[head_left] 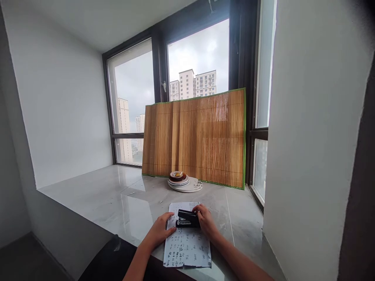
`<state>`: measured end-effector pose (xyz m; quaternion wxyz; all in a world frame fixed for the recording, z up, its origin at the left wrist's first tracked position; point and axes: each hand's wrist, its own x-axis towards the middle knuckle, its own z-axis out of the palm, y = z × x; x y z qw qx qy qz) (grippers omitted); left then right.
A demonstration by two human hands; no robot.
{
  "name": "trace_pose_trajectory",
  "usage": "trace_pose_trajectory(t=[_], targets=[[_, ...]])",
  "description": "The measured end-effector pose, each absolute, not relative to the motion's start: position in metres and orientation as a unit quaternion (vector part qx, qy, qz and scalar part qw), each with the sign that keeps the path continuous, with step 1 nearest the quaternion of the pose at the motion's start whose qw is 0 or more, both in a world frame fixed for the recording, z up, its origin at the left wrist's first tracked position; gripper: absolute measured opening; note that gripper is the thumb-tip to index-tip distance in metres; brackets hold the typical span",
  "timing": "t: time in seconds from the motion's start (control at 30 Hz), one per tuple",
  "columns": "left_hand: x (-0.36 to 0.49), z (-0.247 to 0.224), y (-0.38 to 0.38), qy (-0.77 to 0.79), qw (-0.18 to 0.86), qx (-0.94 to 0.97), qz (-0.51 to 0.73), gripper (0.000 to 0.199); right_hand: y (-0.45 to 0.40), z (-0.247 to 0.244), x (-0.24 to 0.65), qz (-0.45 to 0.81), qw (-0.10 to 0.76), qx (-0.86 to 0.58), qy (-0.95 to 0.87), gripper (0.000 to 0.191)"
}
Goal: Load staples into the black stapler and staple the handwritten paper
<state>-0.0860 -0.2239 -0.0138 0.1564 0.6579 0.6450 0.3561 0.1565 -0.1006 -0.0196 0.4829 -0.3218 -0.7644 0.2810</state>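
A black stapler (187,219) lies over a sheet of paper (187,249) covered in handwriting, its jaws parted toward the left. My right hand (206,222) grips the stapler's right end, fingers closed around it. On the left edge of the paper rests my left hand (160,229), thumb and fingers spread. Its thumb tip comes close to the stapler's left end; whether they touch I cannot tell. The paper's near edge looks uneven and lies by the front of the sill.
Behind the paper, several stacked plates and small dishes (177,180) sit beside an oval white plate (193,185). A green-edged bamboo mat (195,136) leans against the window. The glossy stone sill (99,199) meets white walls at both sides.
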Motion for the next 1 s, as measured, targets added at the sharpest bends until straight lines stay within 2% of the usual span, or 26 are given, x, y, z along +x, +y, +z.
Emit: trace_pose_trajectory(t=[0.33,0.63,0.8,0.93,1.0], targets=[[-0.089,-0.021,-0.214,0.628,0.174,0.649,0.394,0.077,-0.094,-0.024,0.154,0.288,0.384,-0.310,-0.821,0.043],[-0.092,-0.023,-0.214,0.637,0.174,0.644,0.387,0.077,-0.087,-0.024,0.155,0.362,0.393,-0.316,-0.784,0.042],[-0.090,-0.020,-0.217,0.638,0.176,0.637,0.394,0.075,-0.094,-0.016,0.155,0.333,0.464,-0.297,-0.765,0.031],[-0.089,-0.021,-0.215,0.629,0.182,0.637,0.407,0.072,-0.101,-0.019,0.157,0.326,0.418,-0.273,-0.803,0.031],[-0.089,-0.022,-0.213,0.621,0.194,0.630,0.425,0.071,-0.104,-0.023,0.157,0.281,0.399,-0.269,-0.830,0.038]])
